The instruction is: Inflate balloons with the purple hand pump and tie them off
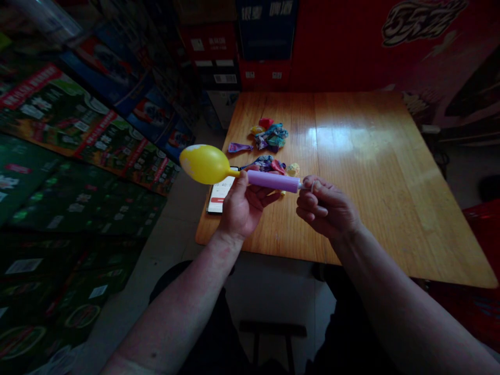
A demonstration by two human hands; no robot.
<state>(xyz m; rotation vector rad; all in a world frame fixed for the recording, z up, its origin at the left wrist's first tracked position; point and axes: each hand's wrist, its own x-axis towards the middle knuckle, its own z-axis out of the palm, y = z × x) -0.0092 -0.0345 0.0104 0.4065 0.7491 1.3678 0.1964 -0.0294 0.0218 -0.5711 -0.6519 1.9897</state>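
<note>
A purple hand pump (273, 180) lies level above the near left corner of the wooden table (363, 172). A partly blown-up yellow balloon (203, 164) sits on its left tip. My left hand (242, 205) is wrapped round the pump's barrel, thumb near the balloon's neck. My right hand (324, 208) is closed on the white handle at the pump's right end. A phone (219, 195) with a lit screen lies on the table under my left hand.
Several limp coloured balloons (269, 136) lie in small heaps on the table's far left part. Stacked green and blue printed cartons (74, 135) line the left side. Red boxes and a red banner stand behind the table. My knees and a stool bar show below.
</note>
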